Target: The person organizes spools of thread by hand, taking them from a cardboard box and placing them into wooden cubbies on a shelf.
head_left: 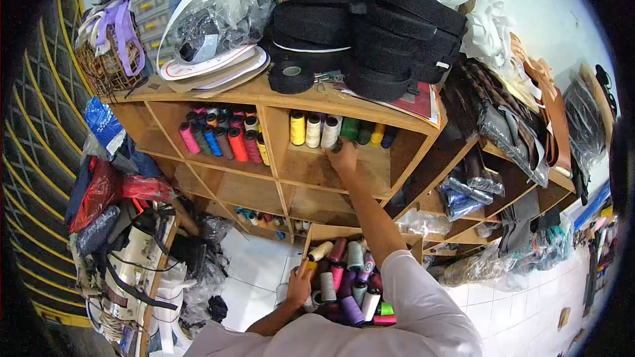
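My right hand [344, 158] reaches into the upper right compartment of a wooden shelf [311, 175]. Its fingers are closed around a dark thread spool [337, 146], partly covered by the hand. Beside it stand a yellow spool [297, 129], a cream spool [313, 131], a white spool [330, 132] and a green spool [350, 129], among others. Lower down, my left hand [299, 285] grips the left side of a box [322, 231] filled with many-coloured thread spools, such as a purple spool [352, 311]. Its fingertips lie close to the spools.
Black webbing rolls [403, 26] are stacked on the shelf's top, near a clear plastic bag [228, 10]. More coloured spools [236, 144] fill the compartment to the left. A sewing machine [132, 258] stands at the left. Wrapped materials [509, 132] hang over the right-hand shelving.
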A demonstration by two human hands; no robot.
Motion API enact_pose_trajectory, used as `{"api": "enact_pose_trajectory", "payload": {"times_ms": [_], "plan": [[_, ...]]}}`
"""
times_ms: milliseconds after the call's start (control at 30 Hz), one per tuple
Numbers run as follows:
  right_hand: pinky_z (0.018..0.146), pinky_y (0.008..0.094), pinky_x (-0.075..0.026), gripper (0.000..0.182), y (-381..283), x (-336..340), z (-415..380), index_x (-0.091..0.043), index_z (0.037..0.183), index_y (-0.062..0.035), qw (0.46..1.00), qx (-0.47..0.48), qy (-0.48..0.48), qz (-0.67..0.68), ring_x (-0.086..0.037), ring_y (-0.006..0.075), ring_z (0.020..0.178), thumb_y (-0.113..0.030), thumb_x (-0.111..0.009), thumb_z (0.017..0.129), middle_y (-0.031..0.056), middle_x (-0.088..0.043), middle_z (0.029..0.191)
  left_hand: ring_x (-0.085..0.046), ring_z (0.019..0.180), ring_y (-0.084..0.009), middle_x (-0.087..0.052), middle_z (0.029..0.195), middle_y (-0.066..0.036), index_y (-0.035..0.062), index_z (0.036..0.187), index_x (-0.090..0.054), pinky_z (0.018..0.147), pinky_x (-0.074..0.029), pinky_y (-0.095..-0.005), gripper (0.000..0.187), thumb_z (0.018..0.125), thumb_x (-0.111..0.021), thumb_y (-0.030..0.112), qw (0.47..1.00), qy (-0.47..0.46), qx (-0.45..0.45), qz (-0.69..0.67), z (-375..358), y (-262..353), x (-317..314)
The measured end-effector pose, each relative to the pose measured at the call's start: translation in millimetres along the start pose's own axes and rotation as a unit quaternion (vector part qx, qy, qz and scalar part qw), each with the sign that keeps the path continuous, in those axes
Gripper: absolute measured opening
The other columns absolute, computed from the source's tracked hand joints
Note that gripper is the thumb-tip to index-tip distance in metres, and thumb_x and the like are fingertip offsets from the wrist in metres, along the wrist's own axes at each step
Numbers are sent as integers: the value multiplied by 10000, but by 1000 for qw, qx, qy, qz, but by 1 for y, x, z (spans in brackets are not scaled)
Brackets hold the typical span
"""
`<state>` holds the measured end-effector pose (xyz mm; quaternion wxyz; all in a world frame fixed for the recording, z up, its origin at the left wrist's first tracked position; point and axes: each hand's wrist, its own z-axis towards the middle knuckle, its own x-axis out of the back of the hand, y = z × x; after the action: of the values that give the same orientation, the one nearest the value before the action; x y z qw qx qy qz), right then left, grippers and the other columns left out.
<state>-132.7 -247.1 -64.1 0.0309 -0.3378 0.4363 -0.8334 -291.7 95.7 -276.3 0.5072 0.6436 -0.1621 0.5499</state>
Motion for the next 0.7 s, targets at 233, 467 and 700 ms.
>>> {"api": "enact_pose_trajectory", "payload": {"times_ms": [233, 467, 700], "plan": [[875, 441, -525, 635, 2, 1, 4, -647, 1146, 25, 998, -44, -26, -29, -659, 368, 1025, -325, -878, 670, 237, -685, 1081, -474, 1133, -433, -259, 1570, -138, 26, 1226, -592, 999, -422, -482, 453, 774, -613, 34, 1000, -5, -5, 7, -4, -5, -5], [919, 454, -498, 735, 12, -7, 6, -639, 1210, -29, 996, -51, -14, -77, -615, 383, 1079, -454, -874, 659, 200, -664, 1175, -448, 1181, -420, -259, 1569, -141, 25, 1197, -608, 1011, -419, -468, 445, 754, -641, 35, 999, -34, 16, 17, -3, -3, -3], [908, 441, -500, 717, 13, -2, 8, -666, 1162, -15, 997, -52, -58, -10, -629, 365, 1041, -497, -861, 668, 203, -691, 1088, -432, 1222, -403, -254, 1567, -164, -5, 1115, -619, 1046, -383, -465, 352, 769, -640, 55, 1000, -23, 11, 17, -2, -2, -2]]}}
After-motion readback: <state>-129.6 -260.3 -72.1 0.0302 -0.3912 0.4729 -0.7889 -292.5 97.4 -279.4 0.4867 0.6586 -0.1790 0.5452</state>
